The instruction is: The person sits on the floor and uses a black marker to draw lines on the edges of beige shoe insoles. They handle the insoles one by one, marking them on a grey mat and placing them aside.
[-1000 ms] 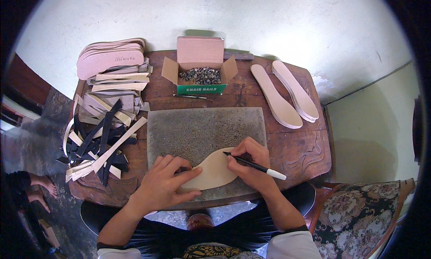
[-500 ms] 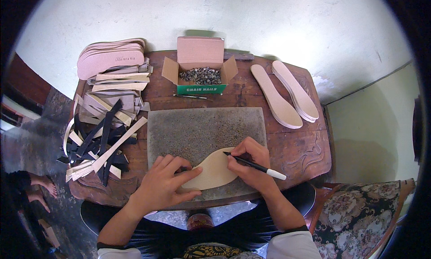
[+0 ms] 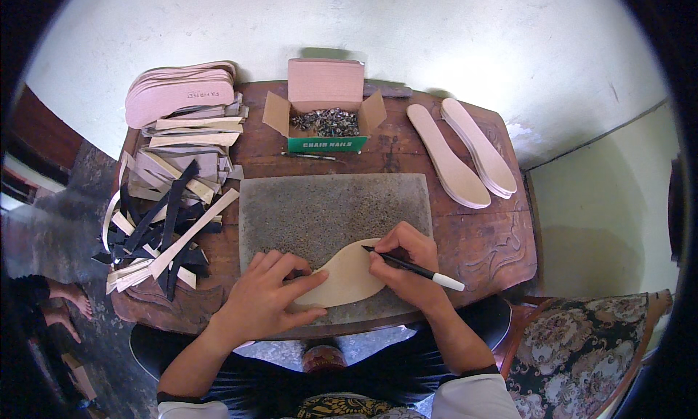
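Note:
A tan sole-shaped cutout point(image 3: 347, 277) lies on a grey stone slab point(image 3: 327, 208) near the table's front edge. My left hand point(image 3: 265, 297) presses flat on the cutout's left end, fingers spread. My right hand point(image 3: 407, 263) grips a black pen with a white cap end point(image 3: 414, 268); its tip touches the cutout's upper right edge.
An open box of metal nails point(image 3: 323, 121) stands behind the slab. Two pale insoles point(image 3: 465, 154) lie at the right. A stack of pink insoles point(image 3: 182, 92) and a heap of black and beige straps point(image 3: 163, 215) fill the left side. A patterned cushion point(image 3: 582, 353) sits lower right.

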`<state>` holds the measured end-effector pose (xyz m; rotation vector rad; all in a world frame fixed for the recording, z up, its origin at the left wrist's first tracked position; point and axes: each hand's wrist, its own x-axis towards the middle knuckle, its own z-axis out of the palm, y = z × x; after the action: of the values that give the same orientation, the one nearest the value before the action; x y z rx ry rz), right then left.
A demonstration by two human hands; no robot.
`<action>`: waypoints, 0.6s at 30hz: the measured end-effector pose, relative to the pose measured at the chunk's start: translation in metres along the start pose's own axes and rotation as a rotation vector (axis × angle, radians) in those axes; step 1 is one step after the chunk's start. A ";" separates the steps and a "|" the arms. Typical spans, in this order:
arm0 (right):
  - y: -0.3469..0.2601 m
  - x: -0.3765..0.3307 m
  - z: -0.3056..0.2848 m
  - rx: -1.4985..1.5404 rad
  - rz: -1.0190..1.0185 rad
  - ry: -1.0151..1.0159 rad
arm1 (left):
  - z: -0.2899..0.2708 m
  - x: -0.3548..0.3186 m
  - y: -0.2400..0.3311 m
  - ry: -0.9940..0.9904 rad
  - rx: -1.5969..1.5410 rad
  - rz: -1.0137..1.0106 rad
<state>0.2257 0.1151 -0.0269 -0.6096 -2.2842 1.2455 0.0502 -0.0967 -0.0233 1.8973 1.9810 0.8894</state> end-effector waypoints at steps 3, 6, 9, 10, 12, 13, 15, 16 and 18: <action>0.002 0.001 -0.001 -0.004 -0.016 -0.003 | 0.000 0.000 0.000 0.000 0.007 0.002; 0.002 0.001 -0.001 -0.017 -0.037 -0.004 | 0.000 0.000 -0.001 0.001 0.012 0.004; 0.002 0.001 -0.001 -0.014 -0.022 -0.006 | 0.000 0.000 0.000 0.004 0.010 0.006; 0.003 0.001 -0.001 -0.014 -0.023 -0.008 | 0.000 0.000 0.000 0.006 0.008 0.006; 0.003 0.001 -0.001 -0.023 -0.029 -0.011 | 0.000 0.000 0.000 0.003 0.001 0.004; 0.002 0.001 -0.001 -0.031 -0.034 -0.012 | 0.000 0.000 0.000 0.001 -0.002 0.002; 0.002 0.001 -0.001 -0.027 -0.031 -0.012 | -0.001 0.000 0.000 -0.005 -0.003 -0.002; 0.003 0.000 -0.001 -0.015 -0.022 -0.013 | -0.001 0.000 0.000 -0.008 -0.003 -0.003; 0.005 0.000 0.000 0.016 -0.016 0.001 | -0.002 0.001 0.001 0.000 -0.002 0.000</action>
<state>0.2266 0.1177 -0.0313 -0.5853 -2.2722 1.2545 0.0499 -0.0966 -0.0211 1.8969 1.9791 0.8903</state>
